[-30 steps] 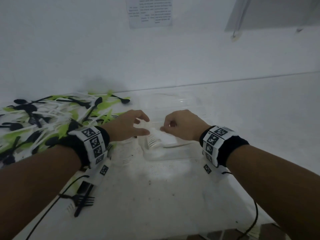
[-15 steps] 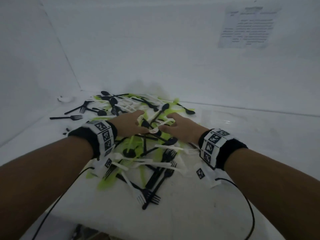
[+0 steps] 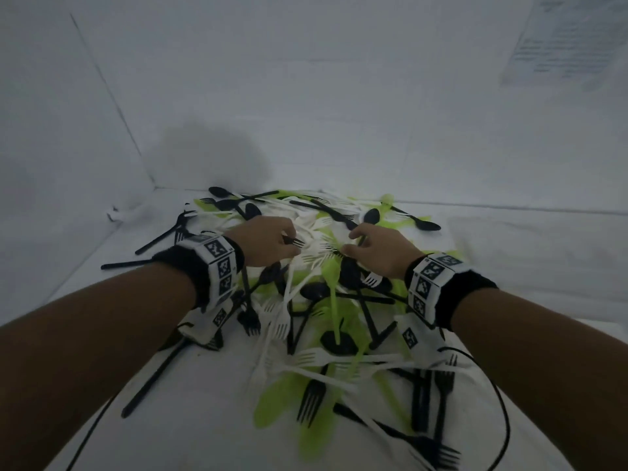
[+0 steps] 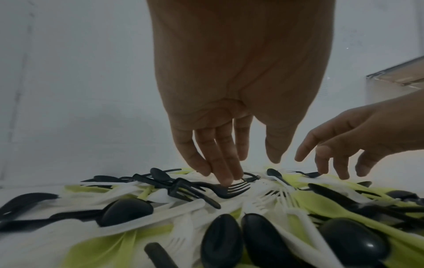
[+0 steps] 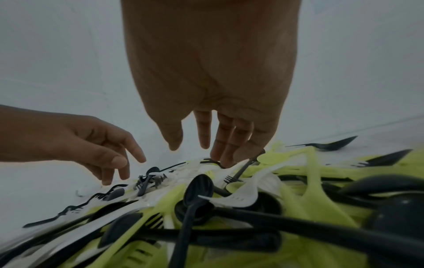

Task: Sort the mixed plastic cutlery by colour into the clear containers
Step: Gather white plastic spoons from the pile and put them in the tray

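- A heap of mixed black, white and lime-green plastic cutlery point(image 3: 326, 300) lies spread over the white bench point(image 3: 204, 419), near the corner where two white walls meet.
- The left hand point(image 3: 268, 241) reaches down onto the far part of the heap; its fingers point(image 4: 226, 163) are straight and held close together, the tips touching a black plastic fork point(image 4: 231, 189) on top of the heap, thumb held apart.
- The right hand point(image 3: 377, 253) hovers just beside the left, over white forks; its fingers point(image 5: 226, 145) hang loosely spread, the tips touching a black cutlery piece point(image 5: 214, 162) at the top of the heap.
- Neither hand has lifted anything.
- Both wrists carry black bands with white marker-printed blocks point(image 3: 221, 266); black cables trail from them.
- The edge of a clear plastic container point(image 4: 399, 79) shows at the right of the left wrist view.
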`<state>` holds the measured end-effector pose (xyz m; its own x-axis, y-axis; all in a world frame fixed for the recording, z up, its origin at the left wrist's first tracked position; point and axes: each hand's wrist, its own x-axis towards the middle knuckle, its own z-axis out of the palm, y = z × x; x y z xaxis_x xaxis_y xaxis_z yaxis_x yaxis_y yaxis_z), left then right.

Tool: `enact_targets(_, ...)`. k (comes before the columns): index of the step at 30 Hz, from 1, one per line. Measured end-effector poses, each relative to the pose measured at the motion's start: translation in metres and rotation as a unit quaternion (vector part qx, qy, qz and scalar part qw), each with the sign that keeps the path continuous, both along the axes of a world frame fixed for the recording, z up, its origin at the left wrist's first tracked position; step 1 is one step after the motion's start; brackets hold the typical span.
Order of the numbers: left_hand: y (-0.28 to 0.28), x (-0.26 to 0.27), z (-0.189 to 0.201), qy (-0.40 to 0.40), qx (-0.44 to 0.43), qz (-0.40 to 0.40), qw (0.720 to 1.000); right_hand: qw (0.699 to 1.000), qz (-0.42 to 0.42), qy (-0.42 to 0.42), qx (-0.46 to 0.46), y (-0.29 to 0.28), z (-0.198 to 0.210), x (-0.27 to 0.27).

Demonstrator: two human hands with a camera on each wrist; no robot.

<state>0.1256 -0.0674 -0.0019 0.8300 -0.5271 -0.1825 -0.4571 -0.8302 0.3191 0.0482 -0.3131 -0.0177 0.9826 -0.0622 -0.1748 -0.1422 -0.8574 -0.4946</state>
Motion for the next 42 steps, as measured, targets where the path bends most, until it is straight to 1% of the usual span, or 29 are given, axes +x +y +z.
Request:
enact_targets(3, -0.002, 0.023, -0.003, 0.011, 0.001, -0.036, 0.999, 1.0, -0.019, 0.004, -0.012, 0.004, -0.005, 0.014)
enact_targets(6, -0.012, 0.039, -0.009, 0.019, -0.008, -0.05, 0.999, 0.999, -0.02, 0.013, -0.038, 0.001, -0.006, 0.027)
enact_targets(9, -0.025, 0.049, -0.015, 0.023, -0.022, -0.059, 0.998, 0.996, -0.01, 0.032, -0.088, -0.004, -0.01, 0.044)
enact_targets(11, -0.034, 0.054, -0.017, 0.006, -0.023, -0.069, 0.997, 0.988, 0.011, 0.061, -0.138, -0.007, -0.015, 0.056)
enact_targets(13, -0.041, 0.057, -0.018, -0.009, -0.023, -0.071, 0.997, 0.983, 0.027, 0.077, -0.166, -0.008, -0.021, 0.066)
enact_targets(15, -0.049, 0.062, -0.019, -0.023, -0.024, -0.073, 0.997, 0.981, 0.038, 0.06, -0.179, -0.012, -0.027, 0.073)
enact_targets(17, -0.058, 0.07, -0.02, -0.036, -0.026, -0.074, 0.996, 0.981, 0.052, 0.02, -0.184, -0.017, -0.031, 0.079)
enact_targets(19, -0.068, 0.082, -0.023, -0.067, -0.025, -0.075, 0.995, 0.983, 0.084, -0.022, -0.16, -0.022, -0.031, 0.083)
enact_targets(21, -0.081, 0.097, -0.028, -0.125, -0.007, -0.083, 0.989, 0.986, 0.111, -0.064, -0.104, -0.026, -0.029, 0.084)
enact_targets(23, -0.093, 0.112, -0.034, -0.162, 0.035, -0.079, 0.983, 0.985, 0.107, -0.13, -0.045, -0.027, -0.027, 0.083)
enact_targets(25, -0.106, 0.126, -0.037, -0.161, 0.102, -0.066, 0.98, 0.979, 0.081, -0.186, 0.015, -0.027, -0.024, 0.08)
enact_targets(27, -0.118, 0.136, -0.036, -0.143, 0.151, -0.054, 0.977, 0.976, 0.053, -0.192, 0.089, -0.027, -0.021, 0.078)
enact_targets(29, -0.126, 0.143, -0.038, -0.121, 0.17, -0.036, 0.977, 0.97, 0.027, -0.179, 0.164, -0.025, -0.017, 0.073)
enact_targets(31, -0.128, 0.147, -0.042, -0.123, 0.168, -0.016, 0.978, 0.96, 0.004, -0.179, 0.215, -0.025, -0.018, 0.071)
enact_targets(34, -0.127, 0.152, -0.049, -0.143, 0.131, 0.012, 0.981, 0.962, -0.032, -0.171, 0.209, -0.025, -0.026, 0.076)
enact_targets(37, -0.121, 0.156, -0.048, -0.102, 0.102, 0.025, 0.989, 0.963, -0.074, -0.157, 0.207, -0.029, -0.037, 0.085)
enact_targets(39, -0.115, 0.157, -0.044, -0.074, 0.09, 0.01, 0.993, 0.957, -0.115, -0.158, 0.213, -0.031, -0.039, 0.089)
enact_targets(42, -0.106, 0.149, -0.039, -0.069, 0.066, -0.02, 0.995, 0.951, -0.173, -0.141, 0.212, -0.037, -0.041, 0.099)
